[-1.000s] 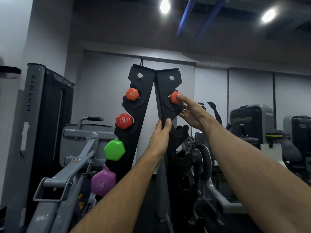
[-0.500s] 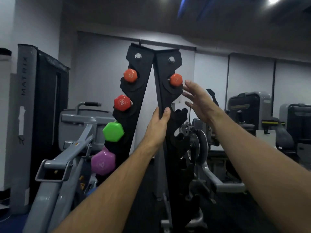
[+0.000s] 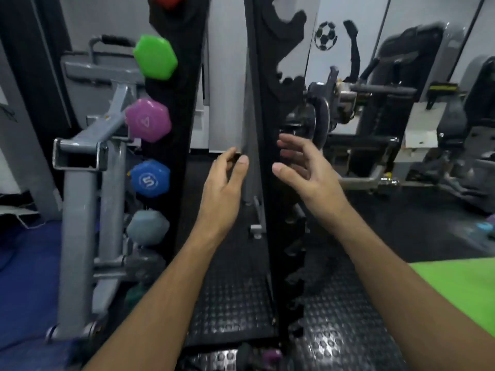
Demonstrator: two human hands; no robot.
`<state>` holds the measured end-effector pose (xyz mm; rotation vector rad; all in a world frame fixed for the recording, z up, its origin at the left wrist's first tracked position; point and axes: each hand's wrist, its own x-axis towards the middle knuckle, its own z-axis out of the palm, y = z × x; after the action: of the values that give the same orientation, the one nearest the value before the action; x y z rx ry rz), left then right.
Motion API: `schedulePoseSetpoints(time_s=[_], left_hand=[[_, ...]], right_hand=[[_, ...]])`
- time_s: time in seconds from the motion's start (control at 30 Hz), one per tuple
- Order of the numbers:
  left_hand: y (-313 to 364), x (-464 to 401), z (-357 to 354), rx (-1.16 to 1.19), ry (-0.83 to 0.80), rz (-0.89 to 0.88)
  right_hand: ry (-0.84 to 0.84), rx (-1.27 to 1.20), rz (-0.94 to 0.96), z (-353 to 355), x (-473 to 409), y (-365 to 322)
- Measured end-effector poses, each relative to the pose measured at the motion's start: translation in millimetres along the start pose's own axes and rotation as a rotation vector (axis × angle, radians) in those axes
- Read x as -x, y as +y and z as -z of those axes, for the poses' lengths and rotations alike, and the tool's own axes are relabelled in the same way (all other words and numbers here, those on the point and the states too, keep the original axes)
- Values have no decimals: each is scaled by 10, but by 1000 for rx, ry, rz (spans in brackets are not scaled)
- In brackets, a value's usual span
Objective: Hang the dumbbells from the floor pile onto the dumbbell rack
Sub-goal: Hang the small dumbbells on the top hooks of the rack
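Black studded rubber floor (image 3: pixel 233 303) runs underfoot, with a blue mat (image 3: pixel 24 277) along its left edge and a bright green mat (image 3: pixel 460 285) at its right edge. Pale grey wall panels (image 3: pixel 417 30) stand behind, one bearing a football sticker (image 3: pixel 325 35). Grey weight machines (image 3: pixel 80 183) crowd the left and right sides.

A gym: a black dumbbell rack (image 3: pixel 184 129) with coloured hex dumbbells (image 3: pixel 155 57) at upper left, grey weight machines (image 3: pixel 401 108) at right, and studded rubber floor (image 3: pixel 230 298) at bottom centre.
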<state>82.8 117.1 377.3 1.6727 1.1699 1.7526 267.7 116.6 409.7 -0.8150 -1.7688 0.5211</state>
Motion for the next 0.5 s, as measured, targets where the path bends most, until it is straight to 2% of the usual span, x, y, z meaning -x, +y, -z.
schedulePoseSetpoints(time_s=[0.1,0.2,0.4,0.5], left_hand=[[-476,568,27,-18,-21,142],[-1082,1200,40,-51,-74,359],[-2220,2343,-51,-126,-166,772],[-2681,2847,-147,-132,-219,950]], right_hand=[[-116,4,-157,-277,591,395],[-248,43,-381,-600,1185,916],[-524,245,-821,-1131,2107,1966],[-610,366,-962,-1366,2510,2457]])
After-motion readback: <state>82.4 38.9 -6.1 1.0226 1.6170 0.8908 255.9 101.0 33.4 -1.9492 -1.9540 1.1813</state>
